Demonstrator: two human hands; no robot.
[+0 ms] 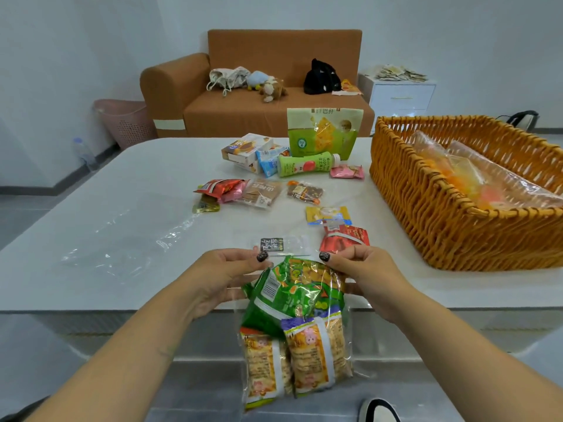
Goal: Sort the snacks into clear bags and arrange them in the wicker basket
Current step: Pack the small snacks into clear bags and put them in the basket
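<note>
An empty, crinkled clear plastic bag [128, 239] lies flat on the left of the glossy white counter [76, 214], apparently waiting for its share of snacks. At the near edge, a person's left hand [225, 278] and right hand [362, 275] each pinch a top corner of a filled clear bag [297, 339] between thumb and curled fingers, holding its mouth taut at counter height while the body hangs below the edge; the grip suggests the opening is about to be sealed or folded. Inside, a shiny green foil snack packet [292, 290] sits on top of two orange-printed cracker packs [292, 363] standing side by side at the bottom.

Beyond the hands, loose snacks remain unsorted across the counter: a red foil pouch [217, 188] beside a tan biscuit packet [262, 193], small white cardboard boxes [246, 150], a pale green plastic bottle [307, 164] lying on its side, and a tall green-and-yellow stand-up pouch [323, 129] behind it. A crumpled red wrapper [344, 239] lies just beside the right hand.

On the right, the large rectangular orange wicker basket [426, 208], coarsely woven, already holds clear bags of orange and pink sweets [475, 178] laid against its far side, leaving room nearer the front, where the filled bag would likely go.
</note>
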